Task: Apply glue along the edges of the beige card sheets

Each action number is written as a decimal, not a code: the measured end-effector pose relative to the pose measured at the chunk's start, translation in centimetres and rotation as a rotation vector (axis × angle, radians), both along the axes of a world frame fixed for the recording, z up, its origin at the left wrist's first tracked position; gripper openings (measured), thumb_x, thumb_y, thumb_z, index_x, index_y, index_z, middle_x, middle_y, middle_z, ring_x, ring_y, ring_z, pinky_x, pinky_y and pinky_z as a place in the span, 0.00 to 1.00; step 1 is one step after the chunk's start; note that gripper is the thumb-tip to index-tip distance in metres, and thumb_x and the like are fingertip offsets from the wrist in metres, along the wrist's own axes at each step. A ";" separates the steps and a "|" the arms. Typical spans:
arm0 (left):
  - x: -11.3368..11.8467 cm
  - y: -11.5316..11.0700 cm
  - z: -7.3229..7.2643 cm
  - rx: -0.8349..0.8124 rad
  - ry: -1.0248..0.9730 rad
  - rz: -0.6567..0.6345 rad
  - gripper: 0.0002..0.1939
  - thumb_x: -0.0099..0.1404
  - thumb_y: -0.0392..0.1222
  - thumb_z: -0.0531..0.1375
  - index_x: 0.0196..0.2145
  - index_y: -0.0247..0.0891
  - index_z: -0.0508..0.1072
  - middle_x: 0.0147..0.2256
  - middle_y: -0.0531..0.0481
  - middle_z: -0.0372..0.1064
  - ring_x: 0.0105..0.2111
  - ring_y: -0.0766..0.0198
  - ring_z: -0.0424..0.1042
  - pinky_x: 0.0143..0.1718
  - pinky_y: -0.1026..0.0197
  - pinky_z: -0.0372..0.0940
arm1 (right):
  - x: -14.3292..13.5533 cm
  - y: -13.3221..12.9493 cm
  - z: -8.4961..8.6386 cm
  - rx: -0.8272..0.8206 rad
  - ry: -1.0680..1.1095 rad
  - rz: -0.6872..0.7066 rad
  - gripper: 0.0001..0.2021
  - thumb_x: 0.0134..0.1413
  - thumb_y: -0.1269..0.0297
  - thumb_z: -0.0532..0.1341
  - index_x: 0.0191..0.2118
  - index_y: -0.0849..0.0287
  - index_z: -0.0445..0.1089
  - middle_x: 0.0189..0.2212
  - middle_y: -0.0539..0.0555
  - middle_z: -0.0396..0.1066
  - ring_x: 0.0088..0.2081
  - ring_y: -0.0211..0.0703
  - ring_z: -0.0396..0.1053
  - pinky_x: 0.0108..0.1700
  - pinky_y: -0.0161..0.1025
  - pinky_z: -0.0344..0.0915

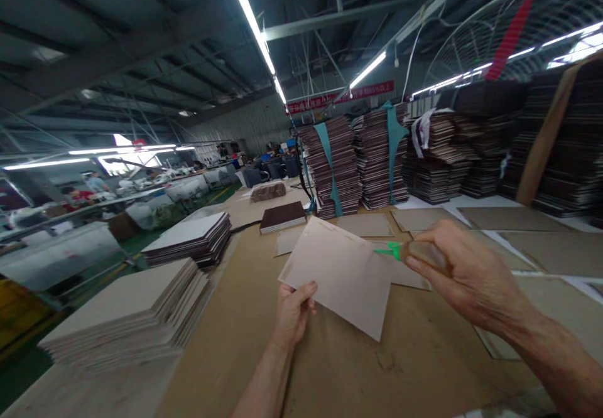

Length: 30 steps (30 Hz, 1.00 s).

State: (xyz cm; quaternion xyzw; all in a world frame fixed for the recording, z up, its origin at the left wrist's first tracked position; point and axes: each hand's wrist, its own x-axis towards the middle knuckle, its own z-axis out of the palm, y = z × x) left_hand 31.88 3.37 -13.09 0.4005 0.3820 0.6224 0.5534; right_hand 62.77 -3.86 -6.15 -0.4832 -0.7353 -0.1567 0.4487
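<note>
My left hand pinches the lower left edge of a beige cardboard sheet, thumb on top, and holds it tilted above the table. Streaks of what looks like glue run along the sheet's far and left edges. Wrapped in my right hand is a brownish glue bottle with a green nozzle. The nozzle points left, over the sheet's right corner; whether it touches the sheet I cannot tell.
Stacked beige boards stand at the left, with a white-topped stack behind. A dark brown board pile lies farther back. Tall dark stacks rise behind the brown tabletop. Flat boards cover the right side, below a large fan.
</note>
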 end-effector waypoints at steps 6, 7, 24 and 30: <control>0.0 0.0 0.3 0.001 -0.010 -0.012 0.25 0.39 0.44 0.81 0.31 0.38 0.75 0.21 0.60 0.73 0.13 0.75 0.60 0.12 0.71 0.59 | 0.4 0.0 0.0 -0.009 0.029 -0.013 0.13 0.76 0.50 0.58 0.46 0.54 0.70 0.39 0.56 0.70 0.39 0.56 0.71 0.39 0.49 0.64; 0.0 0.0 0.3 0.002 -0.012 -0.011 0.25 0.39 0.44 0.81 0.31 0.38 0.75 0.21 0.60 0.72 0.12 0.75 0.59 0.12 0.71 0.59 | 0.5 0.0 0.1 -0.008 0.026 -0.003 0.13 0.76 0.50 0.58 0.46 0.54 0.70 0.39 0.56 0.70 0.39 0.56 0.71 0.40 0.49 0.64; -0.5 0.1 0.6 -0.006 -0.017 0.009 0.24 0.39 0.43 0.81 0.31 0.37 0.75 0.21 0.60 0.72 0.12 0.76 0.60 0.12 0.71 0.59 | 1.6 -0.6 -0.9 -0.027 0.043 -0.056 0.14 0.75 0.47 0.59 0.44 0.51 0.69 0.37 0.54 0.70 0.37 0.56 0.71 0.38 0.49 0.62; -0.5 0.1 0.8 -0.003 -0.020 0.020 0.23 0.38 0.42 0.81 0.28 0.36 0.75 0.23 0.58 0.74 0.13 0.76 0.60 0.11 0.72 0.59 | 1.5 -0.5 -0.8 -0.017 0.006 -0.049 0.14 0.77 0.49 0.57 0.44 0.53 0.69 0.37 0.55 0.69 0.38 0.56 0.70 0.39 0.49 0.62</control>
